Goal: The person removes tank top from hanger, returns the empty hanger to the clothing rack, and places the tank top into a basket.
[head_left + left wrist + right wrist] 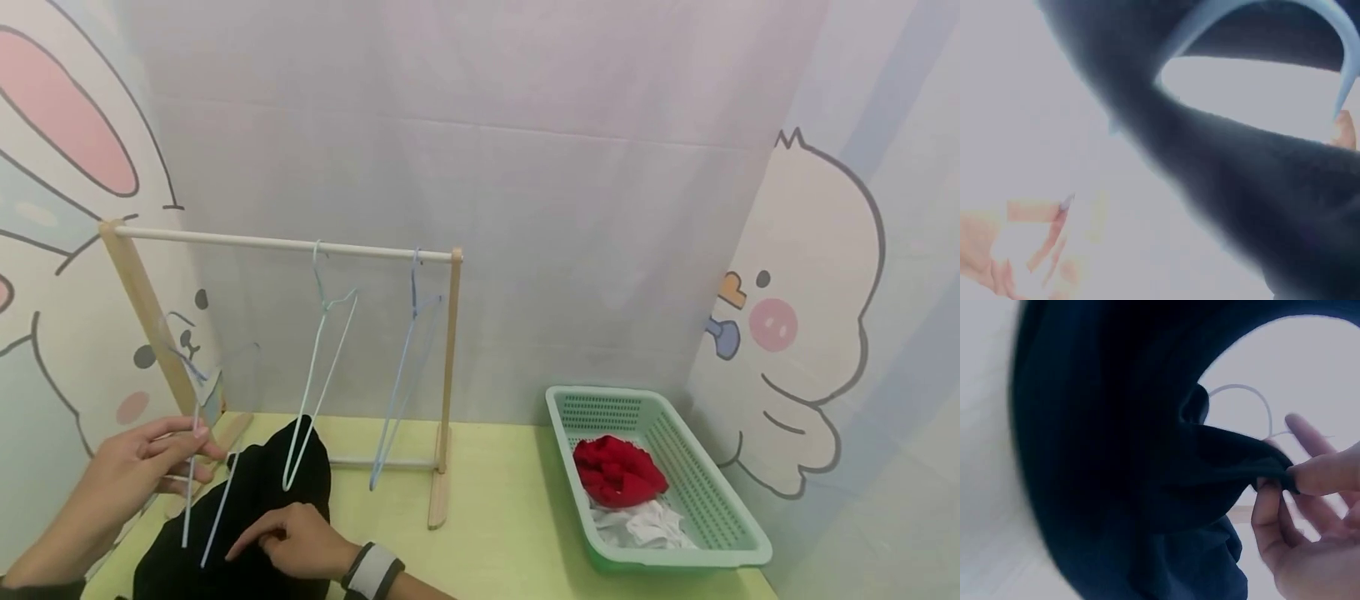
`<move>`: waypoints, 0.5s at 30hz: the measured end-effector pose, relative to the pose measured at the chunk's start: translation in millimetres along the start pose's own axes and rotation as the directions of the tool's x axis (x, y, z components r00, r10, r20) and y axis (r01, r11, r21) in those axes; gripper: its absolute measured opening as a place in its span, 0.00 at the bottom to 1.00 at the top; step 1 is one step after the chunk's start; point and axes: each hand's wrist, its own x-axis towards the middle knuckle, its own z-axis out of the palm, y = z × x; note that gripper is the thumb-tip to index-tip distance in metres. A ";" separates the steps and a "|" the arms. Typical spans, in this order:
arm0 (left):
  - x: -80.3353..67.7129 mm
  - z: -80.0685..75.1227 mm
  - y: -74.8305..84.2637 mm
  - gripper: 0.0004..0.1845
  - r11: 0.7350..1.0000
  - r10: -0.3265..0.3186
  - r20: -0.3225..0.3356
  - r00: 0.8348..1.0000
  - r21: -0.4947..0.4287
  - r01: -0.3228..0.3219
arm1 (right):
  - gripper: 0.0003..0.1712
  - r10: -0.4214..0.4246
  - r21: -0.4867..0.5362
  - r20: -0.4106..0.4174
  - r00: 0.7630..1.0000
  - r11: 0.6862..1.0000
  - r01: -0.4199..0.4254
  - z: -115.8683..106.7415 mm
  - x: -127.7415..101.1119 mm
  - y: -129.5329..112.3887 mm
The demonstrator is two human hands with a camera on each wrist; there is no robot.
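Left hand (146, 467) pinches a pale blue wire hanger (197, 492) near its neck, fingers curled round the wire, held at the left edge of the desk (495, 533) just in front of the wooden rack's (285, 244) slanted left post. Right hand (296, 537) grasps the black garment (240, 525); the right wrist view shows thumb and forefinger nipping a fold of the dark cloth. The garment lies bunched on the desk between the two hands, below the rail, with the held hanger's long wires lying across its left side.

Two more hangers on the rail: a mint one (318, 375) whose lower tip touches or overlaps the top of the black cloth (cannot tell which), and a blue one (401, 375) hanging free nearer the right post.

Risks, as judged: the pinch on the fabric is small, so the fold could slip out. Lifting the cloth could snag the mint hanger and knock it off the rail. The thin wire may twist in the left hand's grip.

Green basket (720, 500) stands at the right end of the desk, well apart from the hands; it holds a red garment (618, 471) lying on top of a white one (637, 525).
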 end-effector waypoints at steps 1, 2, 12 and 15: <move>1.0 -0.2 0.3 0.27 1.000 -0.006 0.007 1.000 0.004 0.006 | 0.23 -0.022 -0.008 0.033 0.999 1.000 0.022 -0.2 0.1 -2.3; 2.4 -0.4 0.8 0.28 1.000 -0.014 0.012 1.000 0.006 0.014 | 0.24 -0.035 -0.004 0.060 0.998 0.999 0.035 0.0 0.4 -3.6; 18.5 -5.0 5.9 0.25 0.994 0.104 0.063 0.993 -0.018 -0.103 | 0.23 -0.012 -0.122 0.259 0.966 0.991 0.045 9.9 0.2 -2.3; 23.2 -6.5 9.7 0.22 0.989 0.143 0.057 0.988 -0.031 -0.141 | 0.23 0.005 -0.136 0.336 0.942 0.990 0.043 11.9 0.7 2.0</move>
